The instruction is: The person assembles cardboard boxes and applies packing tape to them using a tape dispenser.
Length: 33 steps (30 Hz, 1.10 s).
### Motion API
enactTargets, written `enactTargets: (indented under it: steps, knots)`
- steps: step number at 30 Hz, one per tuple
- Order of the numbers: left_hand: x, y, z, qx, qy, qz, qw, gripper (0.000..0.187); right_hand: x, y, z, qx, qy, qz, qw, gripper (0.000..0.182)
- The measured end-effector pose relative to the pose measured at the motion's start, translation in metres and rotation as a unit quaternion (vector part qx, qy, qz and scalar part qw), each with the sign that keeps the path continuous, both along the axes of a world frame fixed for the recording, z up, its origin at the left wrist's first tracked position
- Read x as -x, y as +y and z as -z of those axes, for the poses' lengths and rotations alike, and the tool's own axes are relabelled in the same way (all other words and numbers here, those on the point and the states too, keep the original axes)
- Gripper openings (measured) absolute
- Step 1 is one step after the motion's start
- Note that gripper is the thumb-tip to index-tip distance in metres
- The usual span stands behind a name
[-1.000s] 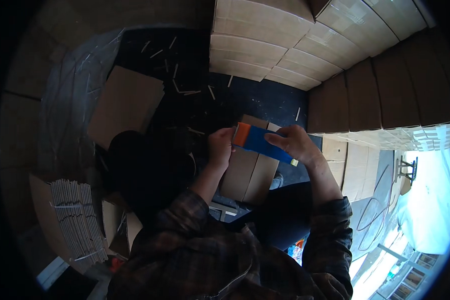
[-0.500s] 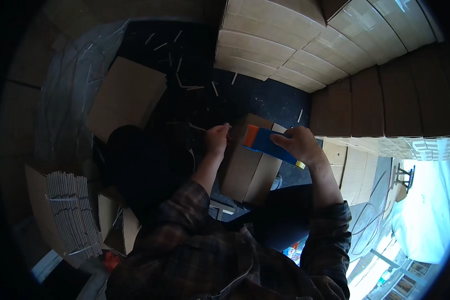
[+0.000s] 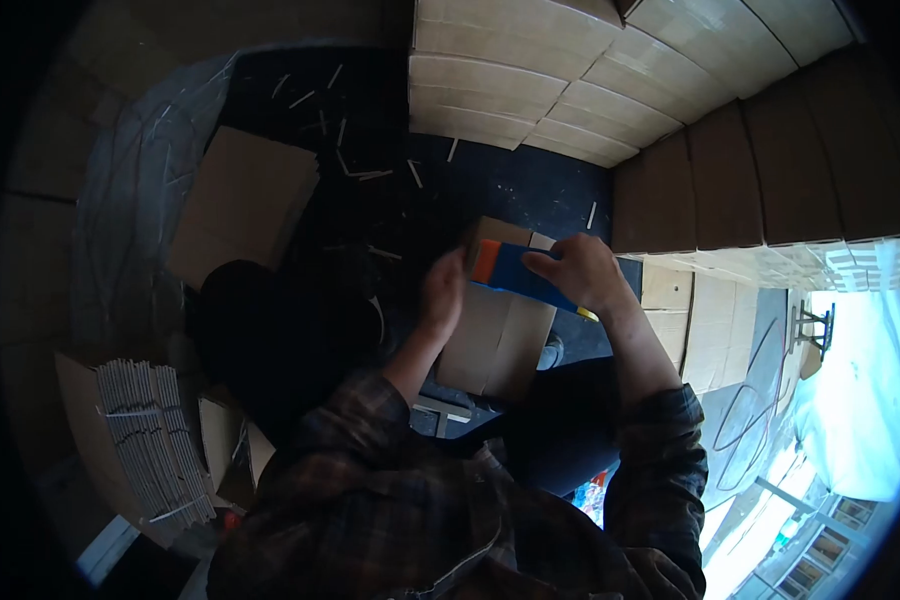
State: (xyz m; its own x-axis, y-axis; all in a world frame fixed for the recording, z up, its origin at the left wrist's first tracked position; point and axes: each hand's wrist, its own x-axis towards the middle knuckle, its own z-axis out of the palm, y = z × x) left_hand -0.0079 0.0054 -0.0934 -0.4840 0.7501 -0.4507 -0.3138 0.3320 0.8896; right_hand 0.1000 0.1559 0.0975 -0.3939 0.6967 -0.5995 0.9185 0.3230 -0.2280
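A blue tool with an orange end (image 3: pixel 530 272) lies across the top of a brown cardboard box (image 3: pixel 490 340). My right hand (image 3: pixel 582 272) is closed round the blue part, near its yellow end. My left hand (image 3: pixel 444 290) is beside the tool's orange end, at the left side of the box; it is blurred, and its finger positions cannot be made out.
Closed cartons (image 3: pixel 500 75) are stacked at the top and right. Another carton (image 3: pixel 245 200) stands at the left. Flattened cardboard sheets (image 3: pixel 155 435) stand bundled at the lower left, beside an open box (image 3: pixel 225 450). Thin strips lie scattered on the dark floor (image 3: pixel 510 185).
My left hand has turned from a closed pose to a more upright, blurred one near the orange end. The tool and my right hand have shifted slightly left in view.
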Motion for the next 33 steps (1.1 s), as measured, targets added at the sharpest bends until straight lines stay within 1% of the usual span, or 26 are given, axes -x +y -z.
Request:
enactTargets:
  steps: [1, 2, 3, 4, 5, 6, 7, 9, 10, 11, 13, 14, 15, 17, 21, 24, 27, 29, 33]
  knots:
    - [-0.009, -0.002, 0.018, -0.054, 0.144, 0.023, 0.988, 0.05, 0.001, 0.002, -0.003, 0.011, -0.006, -0.009, 1.0, 0.056]
    - [-0.005, -0.006, 0.011, -0.054, 0.148, 0.029, 0.987, 0.05, 0.001, 0.002, -0.005, 0.023, -0.013, -0.017, 1.0, 0.056]
    - [0.004, -0.007, -0.016, 0.049, 0.073, 0.089, 0.992, 0.044, 0.0, 0.002, -0.005, 0.021, -0.008, -0.011, 1.0, 0.056]
    - [0.008, -0.006, -0.033, 0.15, -0.002, 0.147, 0.978, 0.037, 0.0, 0.001, -0.003, 0.006, 0.002, -0.016, 1.0, 0.055]
    - [0.001, -0.012, -0.039, 0.15, 0.002, 0.152, 0.977, 0.037, -0.002, 0.0, -0.003, -0.006, 0.011, -0.023, 1.0, 0.055]
    - [-0.01, -0.025, -0.043, 0.055, 0.254, 0.097, 0.961, 0.031, -0.003, 0.0, -0.005, -0.005, 0.014, -0.02, 1.0, 0.055]
    - [-0.018, -0.038, -0.05, -0.046, 0.487, 0.036, 0.871, 0.027, -0.003, 0.001, -0.009, 0.012, 0.02, -0.01, 1.0, 0.056]
    - [-0.026, -0.058, -0.064, -0.151, 0.485, 0.192, 0.84, 0.037, -0.008, 0.002, -0.007, 0.031, 0.031, 0.002, 0.999, 0.057]
    - [-0.027, -0.06, -0.066, -0.198, 0.48, 0.298, 0.801, 0.049, -0.01, 0.004, -0.001, 0.019, 0.038, -0.008, 0.999, 0.058]
    - [-0.028, -0.056, -0.068, -0.199, 0.483, 0.3, 0.798, 0.049, -0.013, 0.005, 0.003, 0.006, 0.045, -0.018, 0.999, 0.059]
    - [-0.031, -0.044, -0.076, -0.218, 0.515, 0.438, 0.703, 0.061, -0.014, 0.004, 0.003, -0.001, 0.052, -0.028, 0.998, 0.059]
    - [-0.031, -0.043, -0.065, -0.182, 0.556, 0.467, 0.663, 0.07, -0.014, 0.004, 0.002, -0.008, 0.055, -0.04, 0.998, 0.06]
    - [-0.031, -0.043, -0.065, -0.182, 0.557, 0.469, 0.661, 0.07, -0.015, 0.004, 0.001, -0.008, 0.057, -0.038, 0.998, 0.06]
    - [-0.028, -0.042, -0.065, -0.144, 0.604, 0.492, 0.61, 0.072, -0.015, 0.003, 0.0, 0.01, 0.073, -0.033, 0.997, 0.061]
    - [-0.024, -0.041, -0.067, -0.139, 0.594, 0.503, 0.612, 0.073, -0.013, 0.004, -0.003, 0.013, 0.071, -0.039, 0.997, 0.062]
    - [-0.022, -0.041, -0.067, -0.142, 0.583, 0.501, 0.623, 0.074, -0.01, 0.006, -0.011, 0.055, 0.039, -0.032, 0.997, 0.062]
    - [-0.018, -0.039, -0.066, -0.137, 0.572, 0.521, 0.618, 0.076, -0.008, 0.009, -0.006, 0.063, 0.036, -0.04, 0.997, 0.061]
    - [-0.016, -0.039, -0.065, -0.149, 0.583, 0.529, 0.598, 0.078, -0.009, 0.01, 0.004, 0.044, 0.062, -0.057, 0.995, 0.062]
    - [-0.011, -0.036, -0.063, -0.157, 0.571, 0.545, 0.593, 0.079, -0.007, 0.008, -0.005, 0.033, 0.06, -0.06, 0.996, 0.062]
